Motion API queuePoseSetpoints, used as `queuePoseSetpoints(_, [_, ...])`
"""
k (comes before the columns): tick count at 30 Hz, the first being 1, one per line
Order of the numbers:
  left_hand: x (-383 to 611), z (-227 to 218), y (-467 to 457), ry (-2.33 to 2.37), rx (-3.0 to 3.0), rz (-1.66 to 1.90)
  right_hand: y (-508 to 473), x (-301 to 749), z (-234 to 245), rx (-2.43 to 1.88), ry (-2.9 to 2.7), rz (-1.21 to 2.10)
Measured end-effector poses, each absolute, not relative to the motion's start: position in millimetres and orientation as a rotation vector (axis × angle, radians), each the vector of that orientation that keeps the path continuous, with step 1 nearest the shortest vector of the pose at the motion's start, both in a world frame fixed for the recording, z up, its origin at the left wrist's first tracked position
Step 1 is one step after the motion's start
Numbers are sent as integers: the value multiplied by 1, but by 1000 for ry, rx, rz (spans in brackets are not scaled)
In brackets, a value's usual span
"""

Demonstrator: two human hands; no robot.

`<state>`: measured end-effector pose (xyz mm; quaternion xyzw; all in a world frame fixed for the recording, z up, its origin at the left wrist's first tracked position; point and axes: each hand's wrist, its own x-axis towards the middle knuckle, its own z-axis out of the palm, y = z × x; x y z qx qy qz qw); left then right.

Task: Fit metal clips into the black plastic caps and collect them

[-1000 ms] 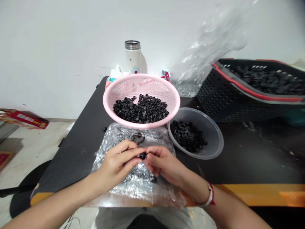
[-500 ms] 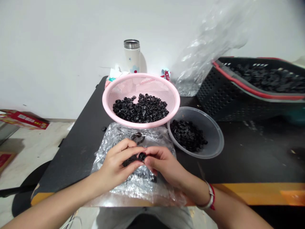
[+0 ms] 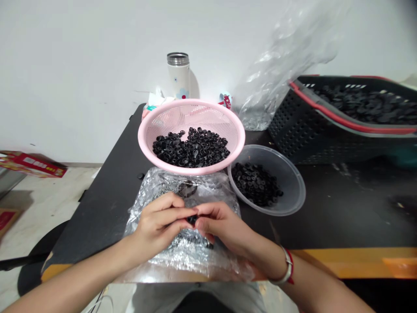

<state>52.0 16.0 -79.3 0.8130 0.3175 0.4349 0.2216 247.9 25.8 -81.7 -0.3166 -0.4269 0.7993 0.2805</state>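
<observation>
The left hand [image 3: 158,226] and right hand [image 3: 224,225] have drawn closer than a moment ago, their fingers pinching a small black ring [image 3: 192,220], now mostly hidden between them. Under them lies a crinkled clear plastic bag [image 3: 153,261] on the black counter [image 3: 100,213]. Farther off sit a clear plastic bowl [image 3: 295,187] of black rings [image 3: 256,184], a pink colander [image 3: 192,103] holding more, and a black perforated basket [image 3: 293,130].

Left hand [image 3: 158,226] and right hand [image 3: 224,226] pinching a black ring [image 3: 192,220] over plastic sheeting [image 3: 195,261]
</observation>
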Motion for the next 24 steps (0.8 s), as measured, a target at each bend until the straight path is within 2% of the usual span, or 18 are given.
queuePoseSetpoints(19, [58, -86, 14, 792, 2396, 1241, 23, 241, -92, -828, -1051, 2066])
queuePoseSetpoints(24, [60, -83, 16, 875, 2217, 1277, 26, 240, -90, -788, -1047, 2047])
